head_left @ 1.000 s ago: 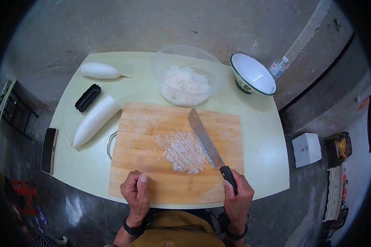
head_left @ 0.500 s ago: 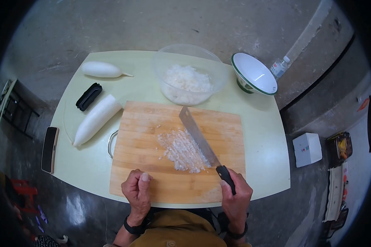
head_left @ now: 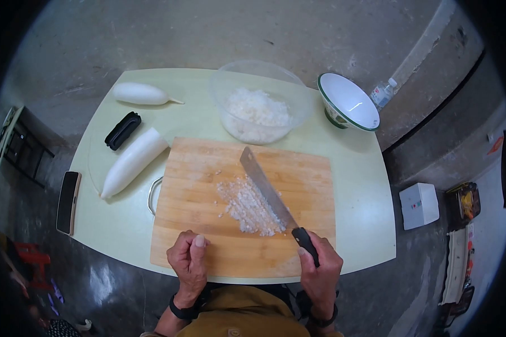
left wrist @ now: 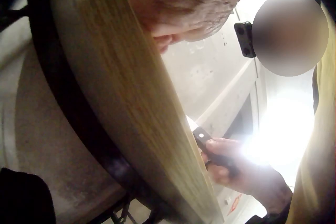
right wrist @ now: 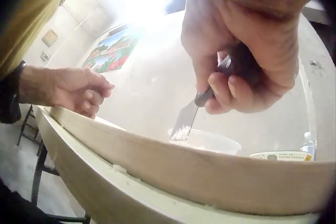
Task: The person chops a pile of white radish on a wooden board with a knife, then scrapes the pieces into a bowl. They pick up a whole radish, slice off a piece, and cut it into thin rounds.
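Note:
My right hand (head_left: 320, 272) grips the black handle of a cleaver (head_left: 269, 191); its blade slants over the wooden cutting board (head_left: 202, 163), against the right side of a patch of finely chopped white pieces (head_left: 244, 205). At the board's near left edge, my left hand (head_left: 188, 261) rests with curled fingers and nothing visible in them. In the right wrist view, the right hand (right wrist: 241, 40) holds the knife handle, with white bits on the blade (right wrist: 185, 121), and the left hand (right wrist: 73, 90) lies curled on the board's edge.
Behind the board stands a clear bowl (head_left: 258, 132) of white shreds, with a green-rimmed bowl (head_left: 348, 101) and bottle (head_left: 383, 94) to its right. Two white radishes (head_left: 132, 163), a black object (head_left: 123, 131) and a phone (head_left: 68, 202) lie on the left.
The cleaver, in my right hand, has shifted left across the board, its blade moving further over the chopped pieces. My left hand stays in place at the board's edge.

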`<state>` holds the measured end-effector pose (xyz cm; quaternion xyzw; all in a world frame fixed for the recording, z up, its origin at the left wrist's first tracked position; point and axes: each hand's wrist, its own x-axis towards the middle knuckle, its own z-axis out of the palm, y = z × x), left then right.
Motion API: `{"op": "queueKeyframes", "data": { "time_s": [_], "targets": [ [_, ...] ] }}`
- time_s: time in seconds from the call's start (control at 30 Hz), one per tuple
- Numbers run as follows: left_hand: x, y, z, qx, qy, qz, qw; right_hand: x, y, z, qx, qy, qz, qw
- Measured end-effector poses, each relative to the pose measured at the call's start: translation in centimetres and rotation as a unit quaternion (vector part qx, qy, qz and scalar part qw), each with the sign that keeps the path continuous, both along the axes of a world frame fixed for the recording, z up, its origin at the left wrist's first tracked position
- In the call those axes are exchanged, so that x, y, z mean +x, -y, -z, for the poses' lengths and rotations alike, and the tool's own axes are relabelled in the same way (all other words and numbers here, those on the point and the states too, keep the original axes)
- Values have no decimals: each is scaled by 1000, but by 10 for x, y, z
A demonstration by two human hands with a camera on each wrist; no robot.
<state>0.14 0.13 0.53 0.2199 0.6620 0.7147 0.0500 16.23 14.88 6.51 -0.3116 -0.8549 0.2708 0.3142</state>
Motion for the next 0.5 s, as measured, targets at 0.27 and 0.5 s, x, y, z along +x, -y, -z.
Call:
{"op": "queueKeyframes", "data": {
  "time_s": [0.27, 0.5],
  "targets": [
    [0, 3, 0, 0, 9, 10, 1000, 0, -2, 1, 5, 0, 14, 1000],
    [0, 1, 0, 1, 3, 5, 1000, 1, -2, 1, -3, 5, 11, 1000]
  ]
}}
